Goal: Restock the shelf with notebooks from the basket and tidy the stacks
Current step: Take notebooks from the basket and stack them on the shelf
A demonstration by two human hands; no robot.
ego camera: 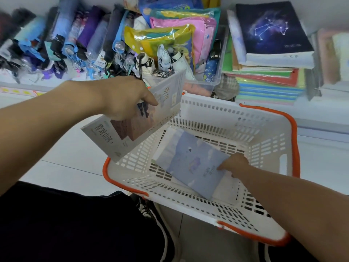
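The left hand (122,99) grips two pale notebooks (132,118) lifted above the basket (207,205), where the right hand's fingers (224,166) pinch a lilac notebook (190,165) lying inside, so restocking the shelf stacks (268,59) seems unfinished.

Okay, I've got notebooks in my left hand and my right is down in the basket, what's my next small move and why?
Probably lift the lavender notebook out: your right hand already grips its edge in the basket, while your left hand holds the grey notebooks.

Folded umbrellas (62,40), packaged raincoats (170,35)
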